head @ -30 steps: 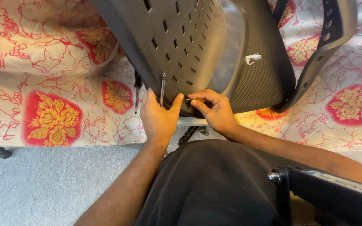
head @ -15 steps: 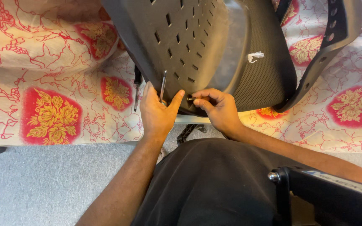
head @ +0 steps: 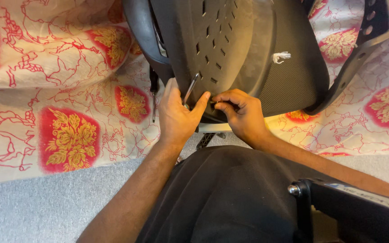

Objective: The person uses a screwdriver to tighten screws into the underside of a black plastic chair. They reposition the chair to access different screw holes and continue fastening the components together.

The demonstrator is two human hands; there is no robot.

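A black plastic chair shell point(head: 230, 49) with slotted vents lies upturned on a patterned bed cover, its lower edge facing me. My left hand point(head: 178, 114) presses against that edge and holds a thin metal hex key point(head: 190, 88) that angles up over the shell. My right hand point(head: 241, 114) pinches a small dark part at the same edge, its fingertips touching my left thumb. What the part is stays hidden by the fingers. A bit of white thread point(head: 281, 56) sticks to the shell.
A black armrest bracket with holes point(head: 361, 54) leans at the right. The cream and red floral cover point(head: 68, 139) hangs down to a grey carpet point(head: 37, 211). A black frame piece with a bolt point(head: 334, 202) sits at the lower right, over my dark-clothed lap.
Both hands stay at the shell's lower edge in the same grip. The view has shifted a little, so the shell sits slightly higher and more to the right.
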